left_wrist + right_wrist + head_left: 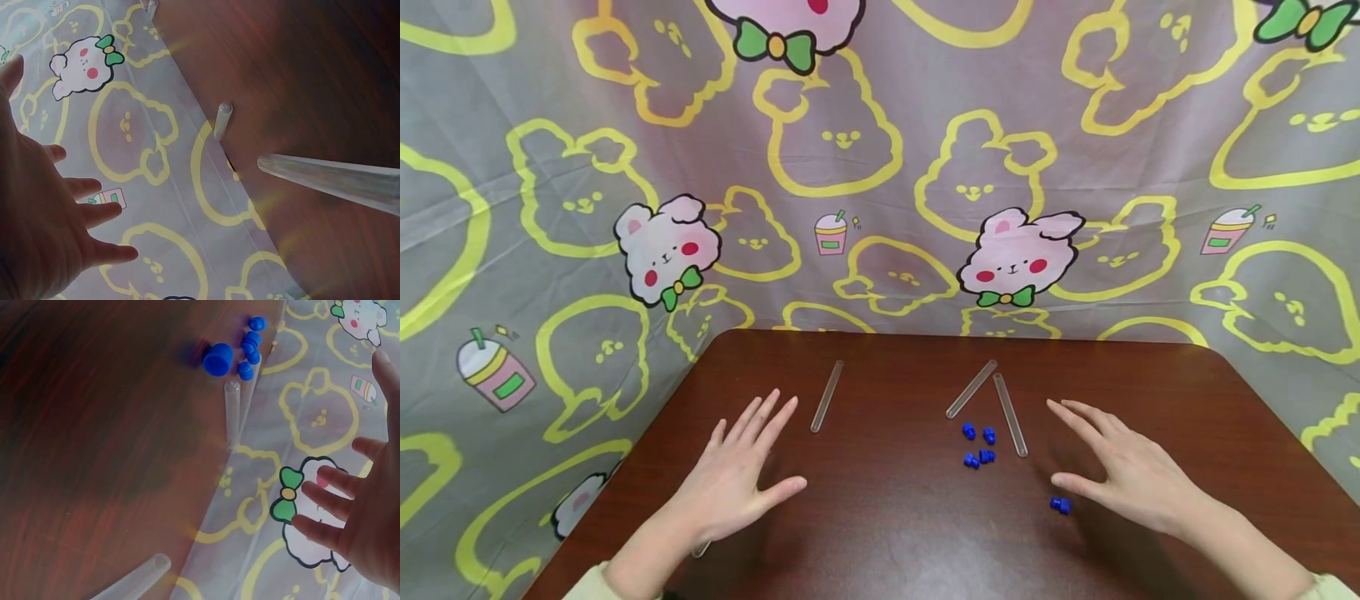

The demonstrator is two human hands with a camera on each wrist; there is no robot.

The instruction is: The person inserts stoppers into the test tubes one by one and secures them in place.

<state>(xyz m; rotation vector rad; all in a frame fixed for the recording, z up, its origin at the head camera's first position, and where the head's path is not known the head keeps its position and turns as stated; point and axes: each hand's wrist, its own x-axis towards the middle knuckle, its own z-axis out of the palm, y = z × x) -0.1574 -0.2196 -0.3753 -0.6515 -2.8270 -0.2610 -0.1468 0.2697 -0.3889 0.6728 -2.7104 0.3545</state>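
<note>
Head view: left hand (737, 483) and right hand (1123, 471), both flat with fingers spread and empty, hover over table (880, 533); clear tubes (1010, 413) and blue caps (979, 446) lie between them. Left wrist: tube (331, 177) lies nearby. Right wrist: caps cluster (247, 344) beside tube

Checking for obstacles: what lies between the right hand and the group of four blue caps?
Head view: only one clear tube between right hand and four blue caps.
</note>
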